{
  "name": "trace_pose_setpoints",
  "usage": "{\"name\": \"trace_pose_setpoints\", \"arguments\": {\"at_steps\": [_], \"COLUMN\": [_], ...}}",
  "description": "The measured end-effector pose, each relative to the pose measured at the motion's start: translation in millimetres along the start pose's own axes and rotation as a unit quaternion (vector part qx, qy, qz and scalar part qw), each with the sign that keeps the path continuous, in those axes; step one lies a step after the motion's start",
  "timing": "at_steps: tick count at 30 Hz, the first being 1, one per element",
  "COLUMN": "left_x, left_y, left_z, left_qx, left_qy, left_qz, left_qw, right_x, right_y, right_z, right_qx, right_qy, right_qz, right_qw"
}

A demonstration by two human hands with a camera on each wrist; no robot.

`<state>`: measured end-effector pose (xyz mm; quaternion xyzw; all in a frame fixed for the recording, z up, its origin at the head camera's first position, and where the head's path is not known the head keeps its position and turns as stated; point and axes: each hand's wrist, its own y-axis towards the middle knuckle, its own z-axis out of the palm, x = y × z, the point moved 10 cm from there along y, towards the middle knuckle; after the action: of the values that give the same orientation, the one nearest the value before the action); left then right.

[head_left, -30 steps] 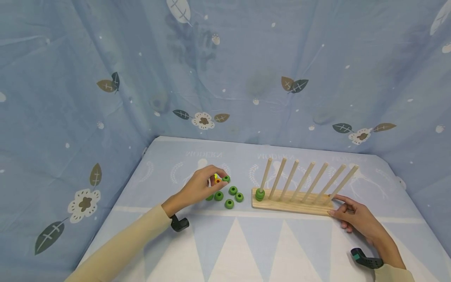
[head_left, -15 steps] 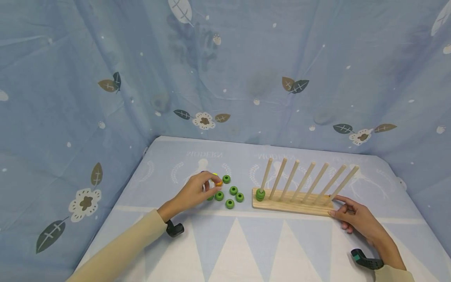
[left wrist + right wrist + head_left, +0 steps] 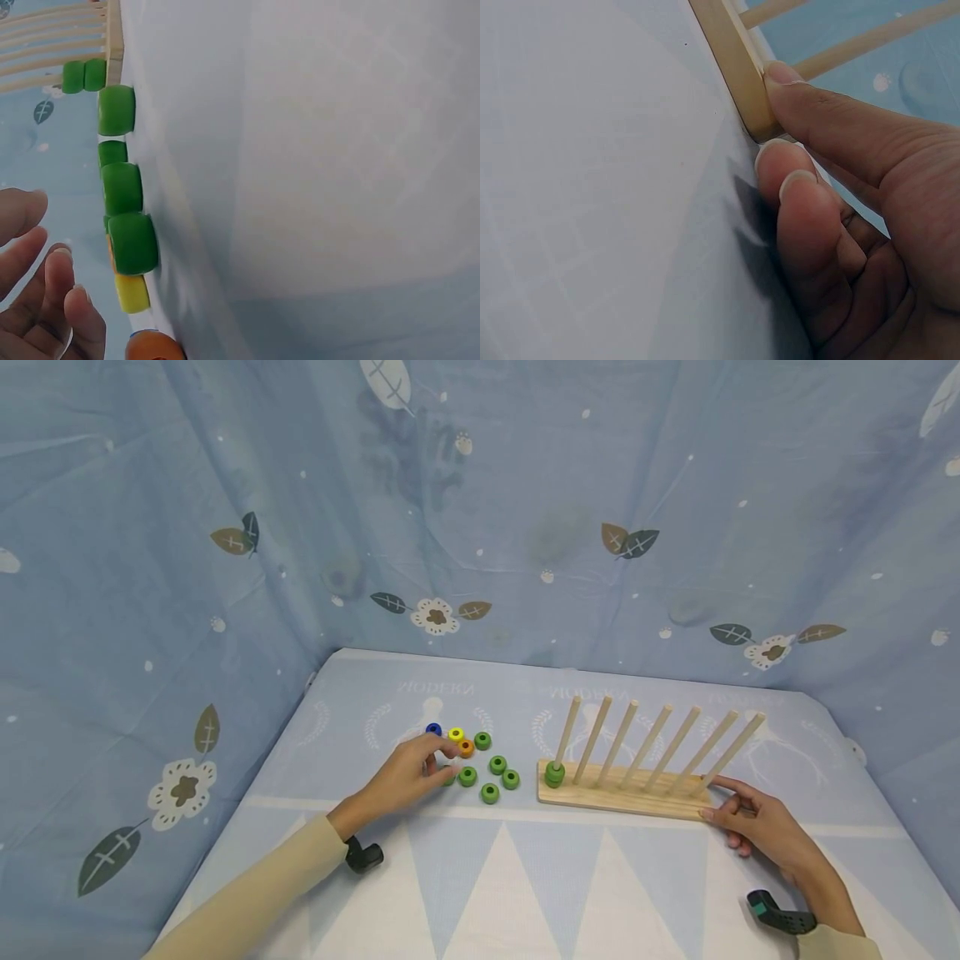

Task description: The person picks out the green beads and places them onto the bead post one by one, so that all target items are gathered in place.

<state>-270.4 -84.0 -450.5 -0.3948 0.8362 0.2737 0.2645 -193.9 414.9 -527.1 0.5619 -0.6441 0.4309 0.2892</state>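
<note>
My left hand (image 3: 408, 772) hovers over the left side of a group of loose beads, thumb and fingers apart, nothing between them. Several green beads (image 3: 498, 765) lie to its right, and one (image 3: 448, 777) is partly covered by the thumb. Just past the fingertips sit an orange bead (image 3: 466, 748), a yellow bead (image 3: 456, 734) and a blue bead (image 3: 433, 729). A wooden peg rack (image 3: 626, 790) stands to the right; its leftmost peg carries two green beads (image 3: 554, 774). My right hand (image 3: 765, 827) grips the rack's right end, thumb in front and index finger behind.
The table (image 3: 600, 893) is covered with a blue and white cloth. Blue patterned curtains (image 3: 525, 527) enclose the back and sides. The rack's other wooden pegs (image 3: 647, 747) rise bare and lean in the head view.
My left hand has drawn back leftward from the green bead at the far side, which stays on the table. The orange, yellow and blue beads are now uncovered. My right hand stays put.
</note>
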Motion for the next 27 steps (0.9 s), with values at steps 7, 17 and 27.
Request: {"name": "trace_pose_setpoints", "arguments": {"at_steps": [7,17,27], "left_x": [6.3,11.7,20.5], "left_y": [-4.4,-7.2,-9.4], "left_z": [1.9,3.3,8.7], "left_qx": [-0.001,-0.008,0.012], "left_qy": [0.008,0.029,0.033], "left_qz": [0.003,-0.017,-0.044], "left_qw": [1.0,0.9994,0.9984], "right_x": [-0.9,0.6,-0.7], "right_y": [0.5,-0.1,1.2], "right_z": [0.0,-0.2,-0.7], "right_qx": [-0.003,-0.004,-0.003], "right_qy": [-0.005,-0.009,-0.01], "right_qz": [-0.002,-0.008,-0.008], "right_qw": [1.0,1.0,1.0]}}
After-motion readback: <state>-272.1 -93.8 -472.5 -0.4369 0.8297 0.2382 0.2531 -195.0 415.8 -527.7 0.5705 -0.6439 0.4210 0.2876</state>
